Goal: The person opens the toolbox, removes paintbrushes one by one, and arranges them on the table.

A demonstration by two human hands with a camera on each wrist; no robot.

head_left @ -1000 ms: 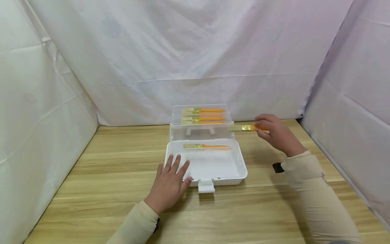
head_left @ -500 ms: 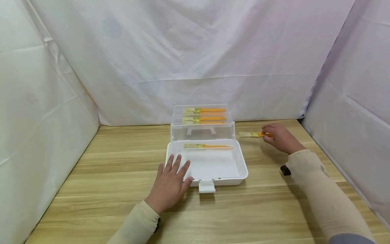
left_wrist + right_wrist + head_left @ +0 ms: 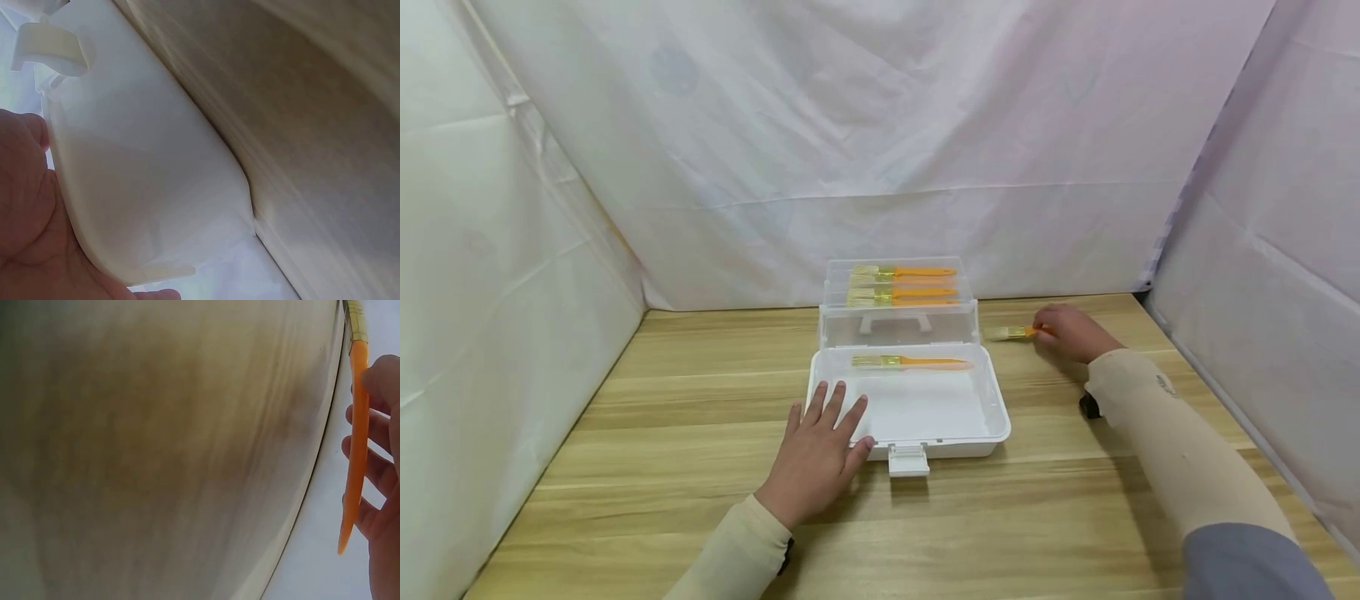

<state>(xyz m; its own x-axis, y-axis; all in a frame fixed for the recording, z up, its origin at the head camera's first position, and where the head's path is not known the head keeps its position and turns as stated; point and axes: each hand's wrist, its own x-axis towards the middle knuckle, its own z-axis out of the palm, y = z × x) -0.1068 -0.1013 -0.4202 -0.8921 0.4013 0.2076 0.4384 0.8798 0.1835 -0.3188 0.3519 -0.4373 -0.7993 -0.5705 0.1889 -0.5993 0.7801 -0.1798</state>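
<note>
An opened white plastic box [image 3: 925, 408] with a clear lid stands on the table. Its lid [image 3: 842, 327] is tilted back and several orange-handled paintbrushes [image 3: 925, 272] show at its top. One more paintbrush [image 3: 917, 362] lies along the back of the white base. My left hand [image 3: 816, 454] rests with spread fingers over the box's front left corner; in the left wrist view its palm [image 3: 31, 206] touches the rim. To the right of the box, my right hand [image 3: 1071, 332] pinches a paintbrush [image 3: 357, 437] by its orange handle, bristles pointing left, low over the table.
The wooden table [image 3: 662, 467] is bounded by white cloth at the back [image 3: 880, 125] and on both sides. The box's latch [image 3: 908, 460] hangs out at its front. A small black object [image 3: 1089, 406] shows under the right sleeve.
My right hand has moved the paintbrush away from the lid, rightward and down toward the table, then slightly back left. My left hand has stayed on the box.
</note>
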